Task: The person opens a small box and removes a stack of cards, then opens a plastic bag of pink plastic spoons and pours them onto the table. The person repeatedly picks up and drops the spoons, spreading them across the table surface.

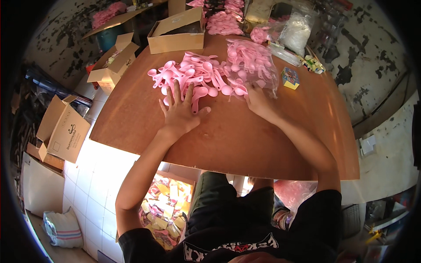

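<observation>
A loose pile of pink plastic spoons (193,72) lies on the brown table. My left hand (180,115) is open over the pile's near edge, fingers spread and pointing away from me, touching or just above the nearest spoons. To the right of the pile lies a clear plastic bag (252,57) with many pink spoons inside. My right hand (259,103) is closed at the near edge of this bag, its fingertips partly hidden. Several spoons lie between the loose pile and the bag's near end.
On the brown table (210,140) stand an open cardboard box (175,41) at the back and a small blue and yellow box (290,78) at the right. Bagged pink spoons (224,23) lie at the far edge. Below, a carton of small packets (169,206) stands left of my legs.
</observation>
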### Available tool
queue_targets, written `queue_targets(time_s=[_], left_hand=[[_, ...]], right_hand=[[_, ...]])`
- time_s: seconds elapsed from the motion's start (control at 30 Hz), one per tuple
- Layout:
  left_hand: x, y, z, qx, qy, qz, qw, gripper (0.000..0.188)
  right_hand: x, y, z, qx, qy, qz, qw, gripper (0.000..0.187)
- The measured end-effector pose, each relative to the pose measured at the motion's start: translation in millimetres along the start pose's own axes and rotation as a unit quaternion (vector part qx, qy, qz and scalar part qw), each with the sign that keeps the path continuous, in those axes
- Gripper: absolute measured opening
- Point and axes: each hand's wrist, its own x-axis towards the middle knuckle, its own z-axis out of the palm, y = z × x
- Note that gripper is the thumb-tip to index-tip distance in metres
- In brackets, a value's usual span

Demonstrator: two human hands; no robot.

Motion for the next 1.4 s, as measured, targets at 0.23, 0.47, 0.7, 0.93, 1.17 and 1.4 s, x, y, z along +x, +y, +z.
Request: queue_targets(time_s=[0.23,0.47,0.7,0.93,1.17,1.4], left_hand=[[-41.1,45.7,15.0,-0.133,0.208,0.293,0.924,0.06],[-53.7,117.0,36.4,-0.627,-0.182,0.046,0.756,0.06],[-59.9,142.5,59.8,-0.808,-0.196,0.01,0.556,0.029],[-61.8,111.5,38.7,-0.855,-0.069,-0.051,0.511,0.034],[-51.8,87.1,28.5,-0.798,-0.031,0.017,0.602,0.034],[-49.6,54.8,7.9,-0.673,-0.014,0.048,0.738,0.036]], right_hand=[[-76.4,26.6,-1.7,0.171,0.059,-0.069,0.981,0.037],[-114.1,10.8,-46.5,0.718,-0.134,0.078,0.678,0.03],[-112.1,-23.6,-14.0,0.506,-0.003,0.043,0.862,0.032],[-80.2,-25.7,-39.9,0.411,-0.077,-0.067,0.906,0.038],[-24.7,25.0,-20.3,-0.114,0.128,-0.037,0.985,0.033],[-29.7,13.4,-20.4,-0.069,0.006,0.059,0.996,0.023]])
